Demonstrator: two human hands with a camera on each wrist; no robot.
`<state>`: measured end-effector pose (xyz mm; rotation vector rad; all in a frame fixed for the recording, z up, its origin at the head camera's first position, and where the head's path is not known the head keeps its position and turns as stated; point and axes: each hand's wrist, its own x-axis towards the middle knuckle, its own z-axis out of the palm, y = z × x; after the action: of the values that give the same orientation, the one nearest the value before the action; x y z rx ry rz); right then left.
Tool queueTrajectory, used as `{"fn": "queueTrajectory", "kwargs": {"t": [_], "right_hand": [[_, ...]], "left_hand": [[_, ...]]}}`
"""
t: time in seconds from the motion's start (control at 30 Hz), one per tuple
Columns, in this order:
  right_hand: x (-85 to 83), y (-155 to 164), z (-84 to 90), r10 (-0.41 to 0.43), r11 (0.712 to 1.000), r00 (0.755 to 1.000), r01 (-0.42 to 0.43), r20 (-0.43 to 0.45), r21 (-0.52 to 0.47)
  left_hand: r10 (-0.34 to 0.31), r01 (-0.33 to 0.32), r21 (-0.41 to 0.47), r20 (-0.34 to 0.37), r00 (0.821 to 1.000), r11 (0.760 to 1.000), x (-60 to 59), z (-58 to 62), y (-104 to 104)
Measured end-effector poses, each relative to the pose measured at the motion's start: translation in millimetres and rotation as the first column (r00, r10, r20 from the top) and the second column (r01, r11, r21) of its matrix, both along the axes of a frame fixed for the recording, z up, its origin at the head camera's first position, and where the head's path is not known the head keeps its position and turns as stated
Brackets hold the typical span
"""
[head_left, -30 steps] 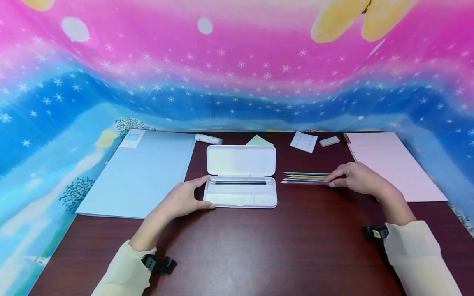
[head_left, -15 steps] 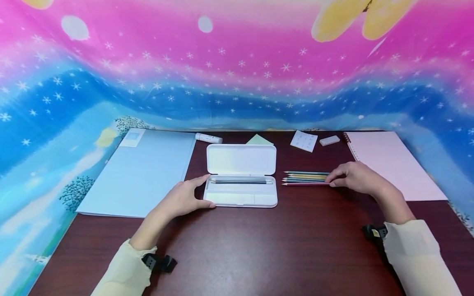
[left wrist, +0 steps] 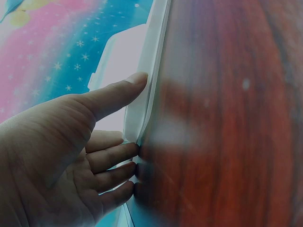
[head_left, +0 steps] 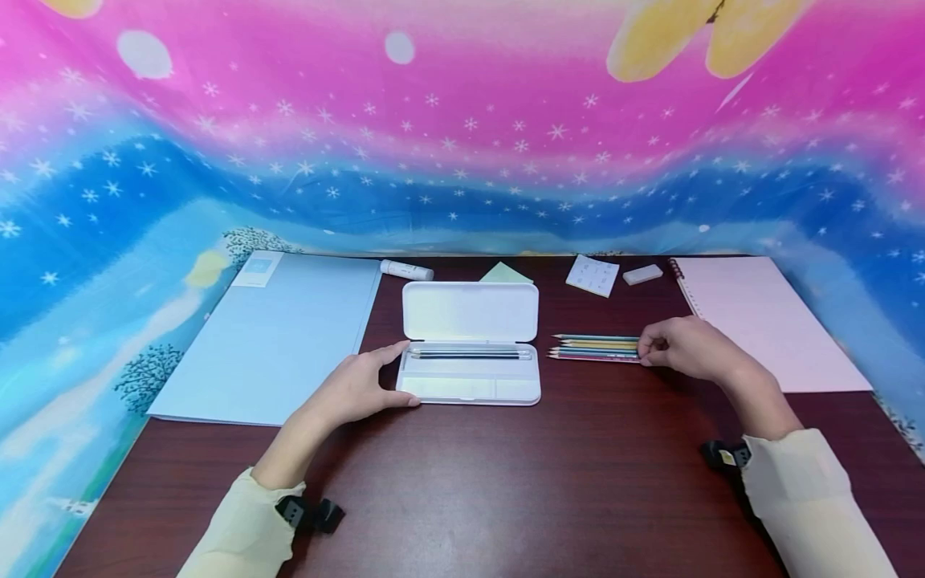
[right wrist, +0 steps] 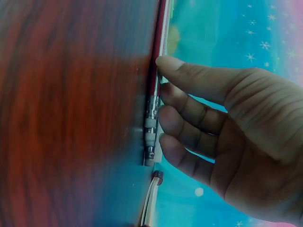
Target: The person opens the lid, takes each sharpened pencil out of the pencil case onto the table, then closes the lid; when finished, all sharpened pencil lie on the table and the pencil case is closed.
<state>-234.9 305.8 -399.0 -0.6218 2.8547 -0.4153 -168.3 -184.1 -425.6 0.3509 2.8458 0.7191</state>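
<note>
Head view, left to right: a blue folder (head_left: 270, 337) lies on the surface (head_left: 506, 482); the left hand (head_left: 357, 389), fingers relaxed and straight, rests against the left end of the open white pencil case (head_left: 470, 353), thumb on its edge. Right of the case lies a row of coloured pencils (head_left: 594, 348); the right hand (head_left: 686, 347) touches their blunt ends with loosely bent fingertips, not clearly pinching any. To do this well, steady the case and pinch a single pencil. Against half a second ago, the nearest pencil sits closer to the row.
</note>
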Motion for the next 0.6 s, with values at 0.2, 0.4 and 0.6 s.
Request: {"fn": "queueTrajectory", "kwargs": {"t": [0.2, 0.4, 0.6], "right_hand": [[-0.3, -0.1, 0.4, -0.013, 1.000, 1.000, 0.014, -0.024, 0.026], [0.1, -6.2, 6.3, -0.010, 0.998, 1.000, 0.009, -0.029, -0.059], [0.9, -35.0, 18.7, 0.056, 0.984, 0.996, -0.067, -0.071, -0.163]], "left_hand": [[0.001, -0.001, 0.002, 0.003, 1.000, 1.000, 0.3, 1.0, 1.3], [-0.008, 0.008, -0.002, -0.005, 1.000, 1.000, -0.5, 1.1, 1.9], [-0.008, 0.008, -0.004, -0.006, 1.000, 1.000, 0.1, 0.6, 0.6]]}}
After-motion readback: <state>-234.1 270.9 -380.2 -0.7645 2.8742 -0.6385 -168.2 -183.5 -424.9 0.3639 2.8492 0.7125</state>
